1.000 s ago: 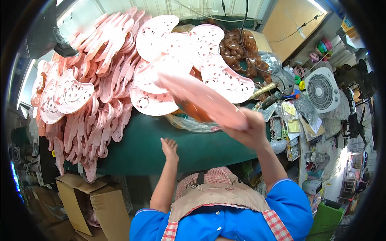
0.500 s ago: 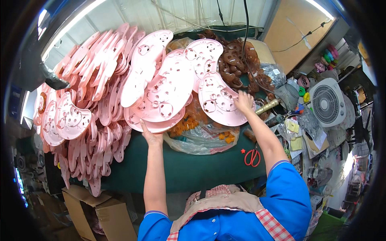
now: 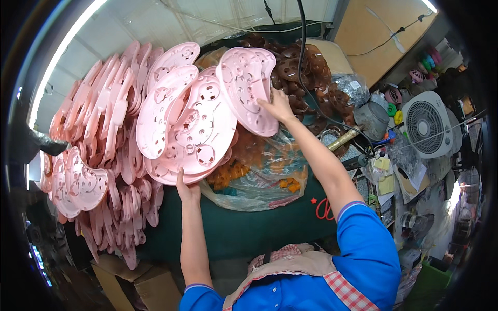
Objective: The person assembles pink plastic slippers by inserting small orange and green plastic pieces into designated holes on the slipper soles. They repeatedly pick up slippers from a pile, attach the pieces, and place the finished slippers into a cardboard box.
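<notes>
My right hand [image 3: 280,107] grips the inner edge of a curved, kidney-shaped pink plastic panel [image 3: 244,93] with round and star-shaped holes. That panel is tilted above the right side of a loose pile of similar panels. Below and to its left, my left hand [image 3: 189,191] holds the near rim of a broad pink panel [image 3: 199,137], its thumb on top and its other fingers hidden underneath. Another pink panel [image 3: 163,116] overlaps this one on the left. Beneath the raised panel lies a clear plastic bag [image 3: 259,194] with small orange parts [image 3: 228,173].
Tall stacks of pink panels [image 3: 98,114] stand at the left. Brown translucent parts [image 3: 306,67] are heaped at the back. Red-handled scissors [image 3: 324,209] lie on the green tabletop [image 3: 244,233]. A white fan [image 3: 424,125] and clutter fill the right; a cardboard box [image 3: 150,287] sits below left.
My right hand has moved left and away from me, bringing the curved panel over the pile's right side. My left hand still holds the broad panel's near rim.
</notes>
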Demonstrator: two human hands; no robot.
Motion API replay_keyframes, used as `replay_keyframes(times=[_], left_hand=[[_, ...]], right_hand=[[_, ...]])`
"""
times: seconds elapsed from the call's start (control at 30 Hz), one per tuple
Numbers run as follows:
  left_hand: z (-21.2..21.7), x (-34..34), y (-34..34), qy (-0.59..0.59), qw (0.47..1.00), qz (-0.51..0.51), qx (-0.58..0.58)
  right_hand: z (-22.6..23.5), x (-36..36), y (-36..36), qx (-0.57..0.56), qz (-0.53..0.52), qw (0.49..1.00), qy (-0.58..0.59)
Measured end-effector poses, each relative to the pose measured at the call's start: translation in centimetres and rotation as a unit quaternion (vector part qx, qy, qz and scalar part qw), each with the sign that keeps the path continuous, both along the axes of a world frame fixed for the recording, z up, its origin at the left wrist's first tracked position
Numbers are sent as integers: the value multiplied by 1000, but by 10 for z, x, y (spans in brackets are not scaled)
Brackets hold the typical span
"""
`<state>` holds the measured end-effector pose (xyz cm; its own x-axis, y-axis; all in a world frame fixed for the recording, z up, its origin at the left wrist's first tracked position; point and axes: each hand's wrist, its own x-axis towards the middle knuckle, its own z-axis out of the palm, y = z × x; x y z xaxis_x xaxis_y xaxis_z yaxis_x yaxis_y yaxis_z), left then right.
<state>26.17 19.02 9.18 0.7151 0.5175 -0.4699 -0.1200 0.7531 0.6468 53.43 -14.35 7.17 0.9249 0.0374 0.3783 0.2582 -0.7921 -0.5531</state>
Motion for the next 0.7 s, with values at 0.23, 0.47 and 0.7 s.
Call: replay_keyframes(times=[0.23,0.47,0.7], left_hand=[[-15,-5,-1,77,995,48,46],[-2,-14,14,114,987,31,105],[9,-90,31,100,989,-12,110]], right_hand=[[-34,35,7,390,119,862,301],[-8,-1,-5,391,156,825,377],[28,-78,-63,432,143,816,357]])
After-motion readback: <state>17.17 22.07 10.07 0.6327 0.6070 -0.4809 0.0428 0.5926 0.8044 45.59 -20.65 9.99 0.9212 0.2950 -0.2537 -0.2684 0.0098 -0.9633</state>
